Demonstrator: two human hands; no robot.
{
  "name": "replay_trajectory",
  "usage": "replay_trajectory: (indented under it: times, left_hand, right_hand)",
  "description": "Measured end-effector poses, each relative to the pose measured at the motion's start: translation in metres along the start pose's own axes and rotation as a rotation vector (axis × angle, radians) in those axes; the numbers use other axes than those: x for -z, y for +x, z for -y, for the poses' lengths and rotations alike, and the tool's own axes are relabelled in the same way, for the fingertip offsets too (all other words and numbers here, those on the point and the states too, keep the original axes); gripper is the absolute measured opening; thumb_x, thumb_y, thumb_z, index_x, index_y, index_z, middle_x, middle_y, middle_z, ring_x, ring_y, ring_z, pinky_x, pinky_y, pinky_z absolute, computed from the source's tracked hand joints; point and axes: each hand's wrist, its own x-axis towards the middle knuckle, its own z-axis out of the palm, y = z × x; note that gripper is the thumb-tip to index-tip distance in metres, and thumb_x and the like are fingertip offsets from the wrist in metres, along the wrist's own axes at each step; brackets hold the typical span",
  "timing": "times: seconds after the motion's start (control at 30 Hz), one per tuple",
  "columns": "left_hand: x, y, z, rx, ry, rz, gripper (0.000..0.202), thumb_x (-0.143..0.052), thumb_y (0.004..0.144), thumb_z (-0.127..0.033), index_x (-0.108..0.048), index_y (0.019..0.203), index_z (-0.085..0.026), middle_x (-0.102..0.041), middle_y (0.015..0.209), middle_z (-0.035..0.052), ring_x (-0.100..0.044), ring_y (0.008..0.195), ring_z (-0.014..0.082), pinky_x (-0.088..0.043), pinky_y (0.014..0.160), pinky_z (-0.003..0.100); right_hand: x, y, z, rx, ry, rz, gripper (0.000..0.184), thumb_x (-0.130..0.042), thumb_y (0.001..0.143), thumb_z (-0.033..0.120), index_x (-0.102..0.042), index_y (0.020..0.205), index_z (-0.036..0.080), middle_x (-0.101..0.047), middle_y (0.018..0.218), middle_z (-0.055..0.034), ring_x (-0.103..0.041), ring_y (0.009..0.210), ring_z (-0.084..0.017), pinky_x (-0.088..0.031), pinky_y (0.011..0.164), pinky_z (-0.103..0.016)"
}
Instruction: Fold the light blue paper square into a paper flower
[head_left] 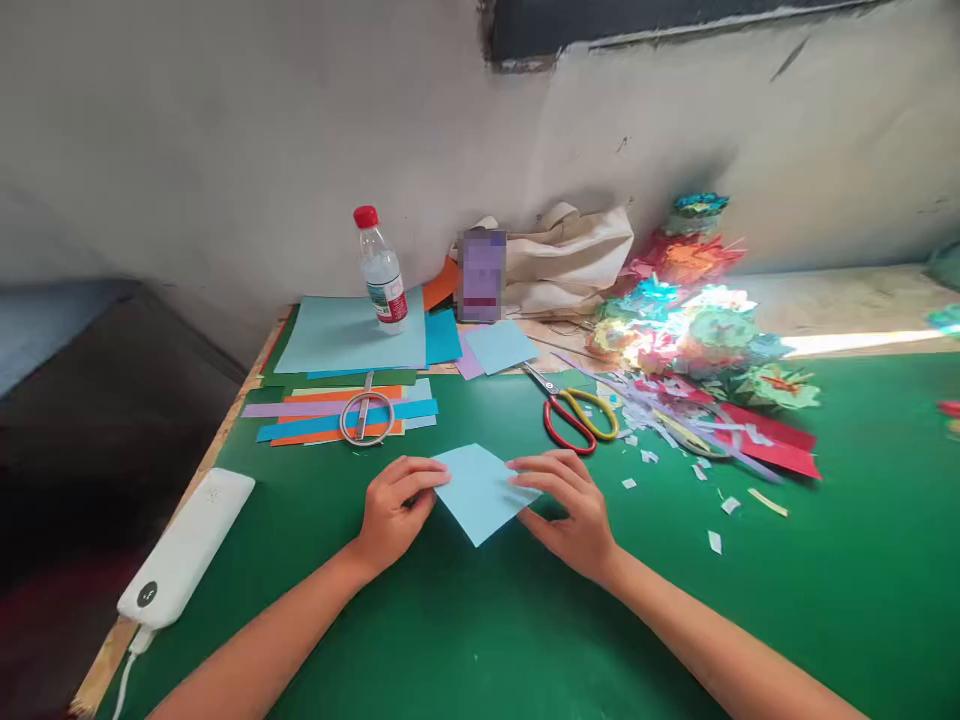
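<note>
A light blue square of paper (478, 497) is turned so one corner points toward me. My left hand (399, 505) pinches its left corner between thumb and fingers. At the right corner, my right hand (570, 510) has its fingers over the paper and its thumb beneath the edge. Beyond the right hand lie scissors (576, 415) with one red and one yellow handle. Strips of coloured paper (300, 425), with a roll of tape (343, 420) on top, lie past the left hand.
A water bottle (384, 275) stands on stacked paper sheets (330, 335) at the back. A white power bank (187, 545) with a cable lies at the left edge. Paper flowers (705, 325) and scraps (715, 542) spread at right. A phone (481, 275) leans against a cloth bag (577, 255).
</note>
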Motion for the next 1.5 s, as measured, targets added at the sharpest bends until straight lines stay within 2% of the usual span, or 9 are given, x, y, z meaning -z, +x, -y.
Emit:
replay_trajectory:
  times: [0.17, 0.33, 0.47, 0.57, 0.67, 0.87, 1.03, 1.2, 1.5]
  left_hand:
    - [-0.004, -0.001, 0.002, -0.029, 0.041, 0.086, 0.023, -0.058, 0.085, -0.004, -0.069, 0.096, -0.022, -0.072, 0.095, 0.0009, -0.06, 0.081, 0.0121, -0.048, 0.073, 0.027]
    - [-0.006, -0.006, 0.0, -0.09, 0.153, 0.196, 0.023, -0.06, 0.082, -0.005, -0.07, 0.094, -0.022, -0.072, 0.092, 0.0002, -0.046, 0.075, 0.0153, -0.043, 0.066, 0.028]
    - [-0.006, -0.007, -0.002, -0.137, 0.201, 0.24, 0.017, -0.061, 0.081, -0.007, -0.067, 0.089, -0.02, -0.072, 0.089, 0.0004, -0.045, 0.079, 0.0173, -0.042, 0.068, 0.03]
    - [-0.005, -0.008, -0.005, -0.191, 0.149, 0.258, 0.013, -0.062, 0.082, -0.009, -0.065, 0.09, -0.019, -0.07, 0.082, 0.0003, -0.046, 0.08, 0.0178, -0.041, 0.068, 0.03]
    - [-0.005, -0.011, -0.009, -0.203, 0.075, 0.294, 0.015, -0.062, 0.084, -0.011, -0.064, 0.097, -0.019, -0.068, 0.076, 0.0001, -0.047, 0.077, 0.0174, -0.04, 0.066, 0.03]
    - [-0.006, -0.015, -0.013, -0.041, 0.031, 0.348, 0.026, -0.055, 0.091, -0.013, -0.057, 0.117, -0.016, -0.064, 0.073, 0.0006, -0.049, 0.071, 0.0144, -0.041, 0.063, 0.027]
    - [-0.007, -0.015, -0.011, 0.068, 0.003, 0.414, 0.018, -0.053, 0.095, -0.014, -0.061, 0.109, -0.022, -0.065, 0.079, -0.0007, -0.049, 0.071, 0.013, -0.04, 0.066, 0.027]
    - [-0.006, -0.015, -0.013, 0.085, 0.046, 0.451, 0.023, -0.049, 0.095, -0.011, -0.061, 0.111, -0.021, -0.062, 0.079, 0.0007, -0.048, 0.071, 0.0136, -0.039, 0.067, 0.028]
    - [-0.004, -0.013, -0.018, 0.022, 0.152, 0.541, 0.027, -0.047, 0.095, -0.017, -0.058, 0.119, -0.018, -0.058, 0.085, 0.0059, -0.047, 0.072, 0.0167, -0.037, 0.065, 0.03]
  right_hand:
    - [-0.001, -0.007, 0.005, 0.141, -0.165, 0.112, 0.023, -0.063, 0.083, 0.011, -0.065, 0.1, 0.026, -0.075, 0.1, 0.0032, -0.059, 0.089, -0.016, -0.042, 0.082, -0.032]
    - [-0.003, -0.006, 0.009, 0.28, -0.137, 0.248, 0.013, -0.056, 0.09, 0.014, -0.064, 0.097, 0.021, -0.075, 0.095, 0.0014, -0.062, 0.089, -0.014, -0.044, 0.08, -0.03]
    - [-0.002, -0.008, 0.009, 0.273, -0.088, 0.256, 0.011, -0.053, 0.092, 0.014, -0.062, 0.096, 0.018, -0.072, 0.085, -0.0007, -0.062, 0.081, -0.013, -0.044, 0.073, -0.029]
    - [-0.001, -0.012, 0.009, 0.231, -0.03, 0.293, 0.009, -0.051, 0.093, 0.017, -0.06, 0.09, 0.018, -0.067, 0.073, -0.0009, -0.056, 0.067, -0.011, -0.039, 0.062, -0.027]
    - [0.001, -0.015, 0.012, 0.161, 0.008, 0.32, 0.017, -0.047, 0.095, 0.019, -0.058, 0.082, 0.018, -0.059, 0.061, 0.0013, -0.046, 0.055, -0.009, -0.031, 0.054, -0.026]
    - [-0.004, -0.014, 0.014, -0.129, -0.059, 0.341, 0.029, -0.047, 0.097, 0.025, -0.051, 0.069, 0.018, -0.049, 0.055, 0.0044, -0.038, 0.049, -0.007, -0.026, 0.049, -0.023]
    - [-0.009, -0.014, 0.014, -0.371, -0.108, 0.334, 0.029, -0.051, 0.095, 0.029, -0.054, 0.068, 0.018, -0.053, 0.055, 0.0053, -0.04, 0.047, -0.005, -0.027, 0.048, -0.021]
    - [-0.009, -0.014, 0.019, -0.444, -0.185, 0.335, 0.025, -0.053, 0.093, 0.029, -0.057, 0.071, 0.019, -0.059, 0.058, 0.0048, -0.047, 0.046, -0.006, -0.027, 0.048, -0.021]
    - [-0.01, -0.011, 0.021, -0.453, -0.235, 0.331, 0.02, -0.052, 0.092, 0.028, -0.055, 0.074, 0.019, -0.056, 0.054, 0.0062, -0.046, 0.043, -0.006, -0.027, 0.046, -0.021]
